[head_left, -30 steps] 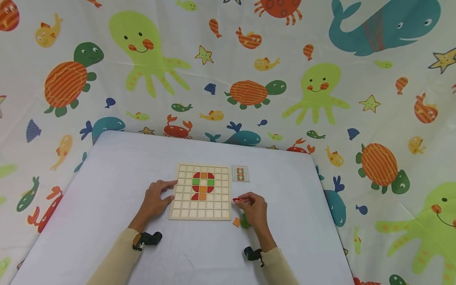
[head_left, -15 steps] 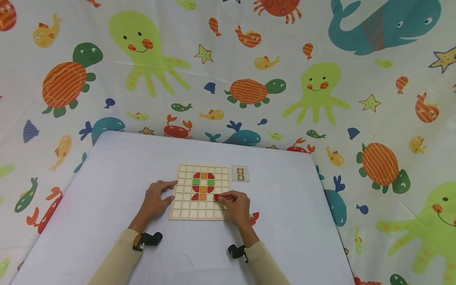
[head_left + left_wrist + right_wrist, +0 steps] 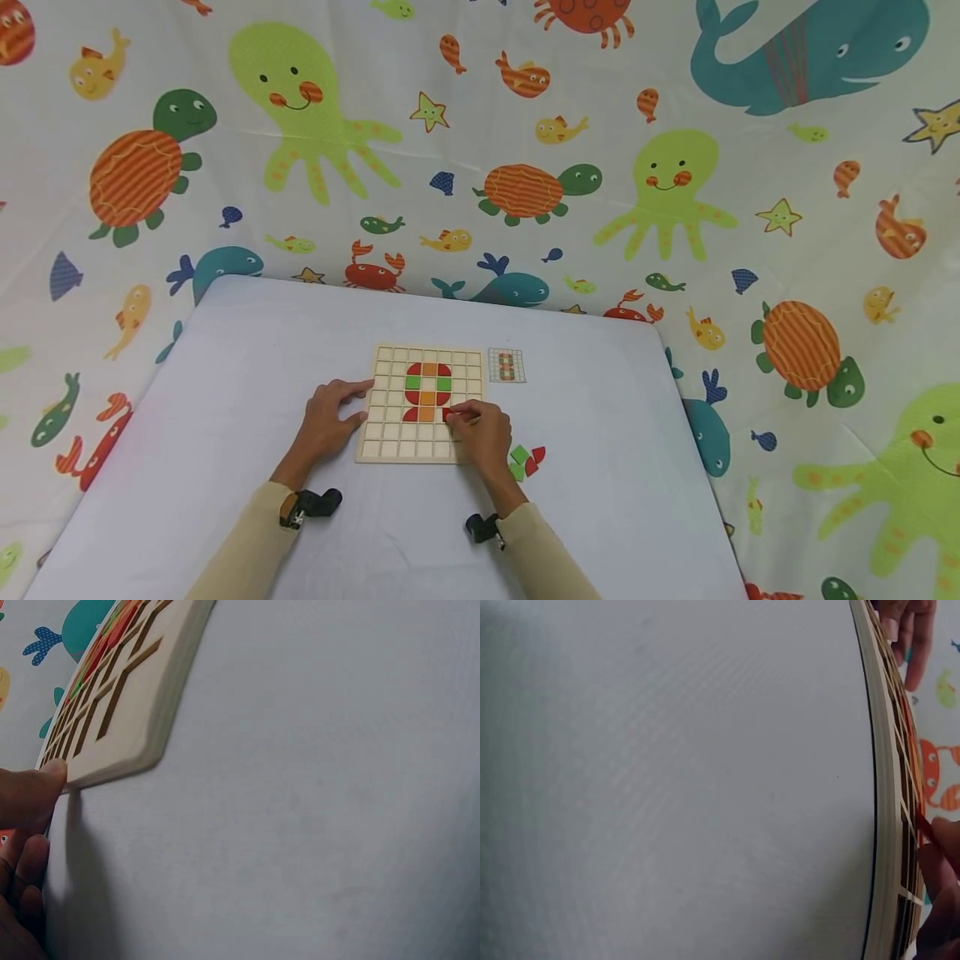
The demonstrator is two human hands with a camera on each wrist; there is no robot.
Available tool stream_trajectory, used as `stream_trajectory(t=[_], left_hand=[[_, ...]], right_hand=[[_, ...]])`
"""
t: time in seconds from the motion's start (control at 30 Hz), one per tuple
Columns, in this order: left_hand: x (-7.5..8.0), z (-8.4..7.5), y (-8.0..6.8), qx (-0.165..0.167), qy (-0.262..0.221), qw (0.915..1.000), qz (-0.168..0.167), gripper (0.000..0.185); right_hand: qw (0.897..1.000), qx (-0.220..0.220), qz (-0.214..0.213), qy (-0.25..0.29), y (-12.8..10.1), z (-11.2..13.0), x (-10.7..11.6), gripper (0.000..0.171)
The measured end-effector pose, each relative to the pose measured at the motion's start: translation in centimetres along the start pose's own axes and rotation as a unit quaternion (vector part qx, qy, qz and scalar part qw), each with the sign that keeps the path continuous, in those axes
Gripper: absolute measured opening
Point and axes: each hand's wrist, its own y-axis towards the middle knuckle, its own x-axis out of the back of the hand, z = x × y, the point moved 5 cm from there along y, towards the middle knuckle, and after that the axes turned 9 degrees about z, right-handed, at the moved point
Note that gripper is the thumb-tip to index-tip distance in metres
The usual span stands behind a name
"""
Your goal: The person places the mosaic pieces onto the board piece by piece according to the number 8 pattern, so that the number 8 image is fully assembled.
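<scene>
A wooden grid board [image 3: 390, 452] lies on the white table, with red, orange and green tiles set in a figure in its middle columns. My right hand [image 3: 483, 433] is over the board's right half and pinches a small red tile [image 3: 447, 413] between thumb and fingertips. That tile is at a cell just right of the lowest orange tile [image 3: 427, 413]. In the right wrist view the red tile [image 3: 925, 827] shows between the fingertips, close over the grid. My left hand [image 3: 326, 421] touches the board's left edge, thumb and forefinger spread apart.
A small pattern card [image 3: 506, 366] lies beside the board's upper right corner. Loose green tiles [image 3: 520, 454] and red tiles [image 3: 539, 454] lie right of my right wrist. Behind the table hangs a cloth [image 3: 480, 100] printed with sea animals.
My right hand has carried the red tile leftward from beside the board to the cell by the lowest orange tile. Loose tiles it covered now show. My left hand has stayed put.
</scene>
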Motion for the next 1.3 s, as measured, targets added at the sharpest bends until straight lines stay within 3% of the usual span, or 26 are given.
stream_trajectory(t=[0.57,1.0,1.3], left_hand=[[0.1,0.0,0.1,0.009,-0.008,0.9998,0.014,0.06],[0.1,0.0,0.0,0.007,-0.003,1.0,0.005,0.06],[0.1,-0.1,0.1,0.009,-0.001,0.9999,0.007,0.059]], right_hand=[[0.998,0.015,0.006,-0.068,0.5,0.4,0.1,0.009],[0.998,0.012,0.027,-0.048,0.9,0.7,-0.5,0.009],[0.999,0.037,0.038,-0.005,0.5,-0.9,2.1,0.01]])
